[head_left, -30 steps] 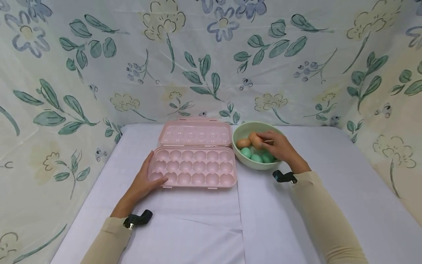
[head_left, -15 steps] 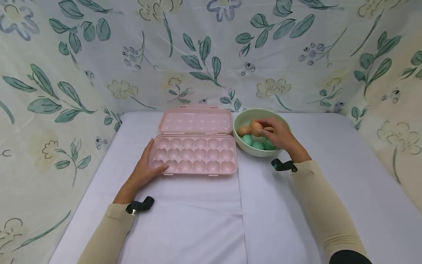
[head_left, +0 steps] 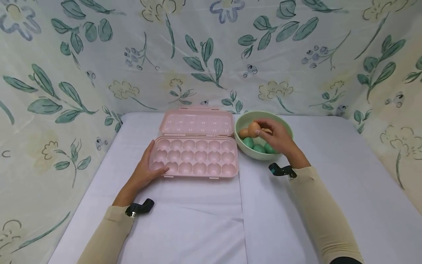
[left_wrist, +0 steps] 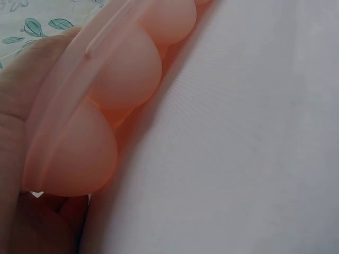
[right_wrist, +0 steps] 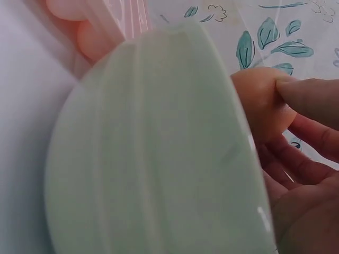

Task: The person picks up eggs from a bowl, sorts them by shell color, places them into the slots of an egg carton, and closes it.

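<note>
Above the light green bowl (head_left: 260, 157), my right hand (head_left: 278, 135) pinches a brown egg (head_left: 253, 129) between thumb and fingers. The right wrist view shows this egg (right_wrist: 259, 103) just past the bowl's rim, with the thumb on its side. Other brown eggs (head_left: 243, 133) and several green eggs (head_left: 259, 148) lie in the bowl, partly covered by the hand. My left hand (head_left: 145, 167) grips the left end of a pink egg carton (head_left: 193, 176), thumb over the front corner. The carton's lid is folded back, and its cups hold no eggs.
The pink lid (head_left: 196, 123) lies behind the carton, near the floral cloth (head_left: 211, 55) that hangs at the back and sides. The bowl stands close against the carton's right end. A white cloth (head_left: 184, 227) with a seam covers the table.
My right hand has raised the brown egg slightly and brought it toward the left side of the bowl. The left hand stays on the carton. The head view has tilted down.
</note>
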Tool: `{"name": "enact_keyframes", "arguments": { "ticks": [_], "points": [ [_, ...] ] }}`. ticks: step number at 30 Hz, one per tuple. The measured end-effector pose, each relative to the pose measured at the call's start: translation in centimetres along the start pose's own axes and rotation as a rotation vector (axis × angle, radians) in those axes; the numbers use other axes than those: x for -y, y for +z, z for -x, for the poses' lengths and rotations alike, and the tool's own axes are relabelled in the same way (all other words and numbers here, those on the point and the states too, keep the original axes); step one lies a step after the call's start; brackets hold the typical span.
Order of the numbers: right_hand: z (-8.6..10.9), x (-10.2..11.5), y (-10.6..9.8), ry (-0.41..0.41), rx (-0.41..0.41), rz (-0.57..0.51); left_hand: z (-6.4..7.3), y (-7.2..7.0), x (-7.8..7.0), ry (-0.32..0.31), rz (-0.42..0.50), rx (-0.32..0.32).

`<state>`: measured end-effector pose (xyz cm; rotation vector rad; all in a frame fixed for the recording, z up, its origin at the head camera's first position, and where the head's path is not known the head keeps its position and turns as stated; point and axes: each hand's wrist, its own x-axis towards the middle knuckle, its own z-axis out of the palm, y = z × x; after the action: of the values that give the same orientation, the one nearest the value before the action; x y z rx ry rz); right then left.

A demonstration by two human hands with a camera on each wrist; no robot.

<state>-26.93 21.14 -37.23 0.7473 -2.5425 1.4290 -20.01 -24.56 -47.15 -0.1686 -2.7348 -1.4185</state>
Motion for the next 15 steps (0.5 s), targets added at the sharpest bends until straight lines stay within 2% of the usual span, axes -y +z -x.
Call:
{"name": "enact_keyframes", "arguments": {
  "ticks": [5, 15],
  "points": [
    [0.4, 2.1, 0.4, -0.001, -0.009, -0.003, 0.0, -0.1, -0.1, 0.01, 0.013, 0.001],
    [0.6, 3.4, 1.0, -0.015, 0.014, -0.075, -0.1, -0.1, 0.3, 0.012, 0.013, 0.006]
  ]
}}
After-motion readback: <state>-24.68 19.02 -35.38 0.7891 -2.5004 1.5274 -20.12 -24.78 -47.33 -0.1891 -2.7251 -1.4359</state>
